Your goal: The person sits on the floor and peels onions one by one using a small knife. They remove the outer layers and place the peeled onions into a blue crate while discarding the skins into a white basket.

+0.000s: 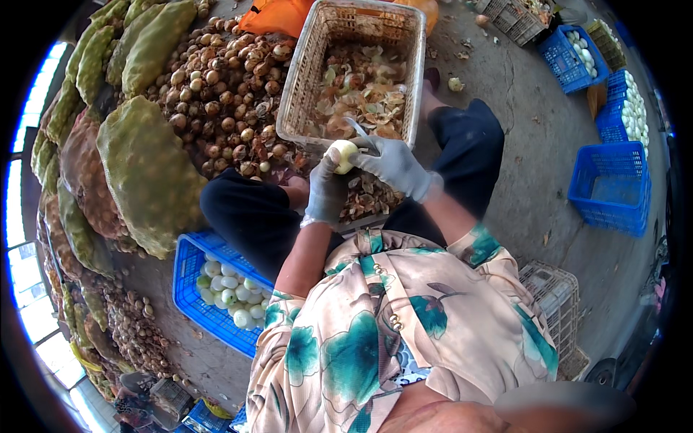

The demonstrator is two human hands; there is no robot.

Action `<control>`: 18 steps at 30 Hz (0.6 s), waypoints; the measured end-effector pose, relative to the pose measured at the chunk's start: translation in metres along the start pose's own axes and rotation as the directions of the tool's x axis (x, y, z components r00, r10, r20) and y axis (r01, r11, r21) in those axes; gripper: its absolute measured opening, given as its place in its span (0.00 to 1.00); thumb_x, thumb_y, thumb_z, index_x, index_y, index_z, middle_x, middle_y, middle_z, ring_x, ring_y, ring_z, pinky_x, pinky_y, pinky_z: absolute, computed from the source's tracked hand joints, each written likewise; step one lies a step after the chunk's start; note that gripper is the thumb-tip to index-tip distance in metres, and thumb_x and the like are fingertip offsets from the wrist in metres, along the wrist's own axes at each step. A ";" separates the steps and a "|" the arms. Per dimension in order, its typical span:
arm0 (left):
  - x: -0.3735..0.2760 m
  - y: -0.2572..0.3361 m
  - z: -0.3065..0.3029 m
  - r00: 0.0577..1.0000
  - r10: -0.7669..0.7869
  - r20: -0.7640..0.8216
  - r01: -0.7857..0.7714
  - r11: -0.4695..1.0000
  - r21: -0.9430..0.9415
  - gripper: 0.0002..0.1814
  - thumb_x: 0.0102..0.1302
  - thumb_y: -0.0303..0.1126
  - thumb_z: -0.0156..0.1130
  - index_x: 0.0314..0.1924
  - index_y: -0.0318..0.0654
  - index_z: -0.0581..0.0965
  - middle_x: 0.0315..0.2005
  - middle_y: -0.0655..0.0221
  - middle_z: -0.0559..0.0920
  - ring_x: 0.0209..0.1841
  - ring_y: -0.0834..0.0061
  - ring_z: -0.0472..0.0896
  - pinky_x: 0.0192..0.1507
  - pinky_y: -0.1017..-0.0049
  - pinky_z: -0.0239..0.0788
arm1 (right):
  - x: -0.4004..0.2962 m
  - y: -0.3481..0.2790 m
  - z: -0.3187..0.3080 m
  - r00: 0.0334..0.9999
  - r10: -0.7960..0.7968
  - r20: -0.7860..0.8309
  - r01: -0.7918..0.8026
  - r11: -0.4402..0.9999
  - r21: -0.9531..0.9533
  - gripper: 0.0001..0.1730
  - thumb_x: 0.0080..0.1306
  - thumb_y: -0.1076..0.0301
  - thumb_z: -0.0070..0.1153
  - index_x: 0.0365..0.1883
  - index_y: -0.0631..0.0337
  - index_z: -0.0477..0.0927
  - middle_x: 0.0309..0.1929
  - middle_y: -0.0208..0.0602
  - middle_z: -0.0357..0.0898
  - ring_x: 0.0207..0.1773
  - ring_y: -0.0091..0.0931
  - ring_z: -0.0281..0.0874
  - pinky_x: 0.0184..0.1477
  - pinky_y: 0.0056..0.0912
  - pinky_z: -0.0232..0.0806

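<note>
Both my hands wear grey gloves and meet in front of my lap. My left hand (pixel 328 187) grips a pale, peeled onion (pixel 344 156) from the left. In my right hand (pixel 394 166) is a small knife, its blade (pixel 355 128) pointing up and to the left above the onion; the handle is mostly hidden by the fingers. Right beyond the hands stands a dirty plastic crate (pixel 420 70), with loose onion skins (pixel 373 92) inside. More skins (pixel 368 196) lie below my hands, between my legs.
Unpeeled onions (pixel 227 97) are heaped at the left, beside filled mesh sacks (pixel 151 168). A blue crate (pixel 187 292) of peeled onions (pixel 230 289) stands by my left thigh. To the right are a blue crate (pixel 609 200) and other crates holding peeled onions (pixel 633 113).
</note>
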State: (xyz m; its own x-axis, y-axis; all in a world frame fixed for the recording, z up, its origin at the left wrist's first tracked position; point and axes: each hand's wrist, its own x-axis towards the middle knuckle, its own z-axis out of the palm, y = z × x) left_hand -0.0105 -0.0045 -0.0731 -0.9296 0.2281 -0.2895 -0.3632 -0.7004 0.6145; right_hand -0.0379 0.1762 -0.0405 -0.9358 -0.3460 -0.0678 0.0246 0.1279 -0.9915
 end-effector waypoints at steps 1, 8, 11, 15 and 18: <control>-0.003 0.004 0.005 1.000 -0.010 0.020 0.010 1.000 0.029 0.37 0.66 0.59 0.70 0.61 0.35 0.76 0.54 0.61 0.83 0.57 0.62 0.83 0.63 0.59 0.75 | -0.001 -0.012 -0.006 0.995 0.080 0.050 -0.080 0.997 -0.009 0.26 0.73 0.55 0.67 0.58 0.68 0.83 0.34 0.30 0.86 0.32 0.15 0.80 0.36 0.21 0.73; -0.005 0.005 0.010 0.998 0.031 0.052 -0.039 0.988 0.147 0.42 0.63 0.58 0.72 0.63 0.28 0.77 0.55 0.62 0.83 0.56 0.69 0.82 0.62 0.67 0.73 | -0.001 0.004 -0.005 0.999 0.011 -0.031 -0.011 1.000 -0.006 0.21 0.71 0.57 0.65 0.50 0.68 0.84 0.29 0.35 0.86 0.29 0.20 0.82 0.34 0.27 0.73; -0.007 0.005 0.017 0.990 0.096 0.099 -0.118 0.961 0.251 0.46 0.63 0.60 0.72 0.67 0.27 0.75 0.55 0.62 0.83 0.55 0.69 0.82 0.59 0.67 0.75 | 0.001 0.012 -0.002 0.976 -0.140 -0.167 0.096 0.963 -0.250 0.16 0.69 0.62 0.64 0.46 0.67 0.84 0.30 0.45 0.86 0.31 0.32 0.86 0.35 0.34 0.75; -0.010 0.012 0.025 0.988 0.090 0.128 -0.132 0.919 0.372 0.49 0.63 0.63 0.71 0.68 0.27 0.73 0.56 0.61 0.83 0.56 0.66 0.82 0.56 0.68 0.77 | -0.004 -0.004 0.001 0.935 -0.159 -0.317 0.077 0.964 -0.254 0.11 0.66 0.67 0.62 0.41 0.67 0.83 0.32 0.56 0.84 0.35 0.47 0.86 0.38 0.41 0.76; -0.007 0.003 0.015 0.993 0.115 -0.014 -0.109 0.969 0.224 0.44 0.66 0.53 0.74 0.69 0.24 0.72 0.59 0.60 0.82 0.56 0.68 0.82 0.58 0.70 0.76 | -0.006 -0.008 0.005 0.785 -0.513 -0.348 0.234 0.766 -0.599 0.09 0.61 0.69 0.65 0.38 0.63 0.83 0.27 0.48 0.82 0.30 0.45 0.83 0.34 0.45 0.74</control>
State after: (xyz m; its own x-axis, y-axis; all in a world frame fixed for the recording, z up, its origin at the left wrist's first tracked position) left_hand -0.0063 0.0024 -0.0581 -0.9641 0.1367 -0.2275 -0.2648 -0.5517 0.7909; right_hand -0.0307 0.1727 -0.0323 -0.8695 -0.0134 0.4937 -0.4111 0.5736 -0.7085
